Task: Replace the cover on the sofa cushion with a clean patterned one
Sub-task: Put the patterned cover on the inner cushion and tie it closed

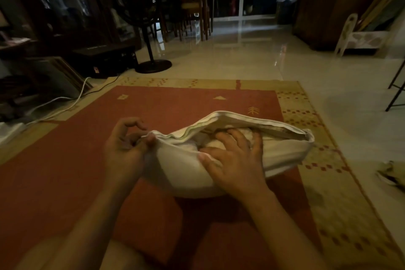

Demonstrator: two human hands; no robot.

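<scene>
A cushion in a plain white cover (282,151) lies on the red rug (153,107) in front of me, its zipped edge gaping open along the top. My left hand (126,149) pinches the cover's left corner at the end of the opening. My right hand (235,155) lies spread over the opening, its fingertips reaching inside onto the white inner cushion (246,132). A crumpled patterned cloth (392,174) lies on the floor at the right edge; I cannot tell whether it is a cover.
A black standing fan (140,17) stands beyond the rug's far left corner, with white and black cables (72,101) trailing on the floor. Dark cabinets line the left. A black metal frame (396,87) stands at right. Glossy tiled floor stretches ahead.
</scene>
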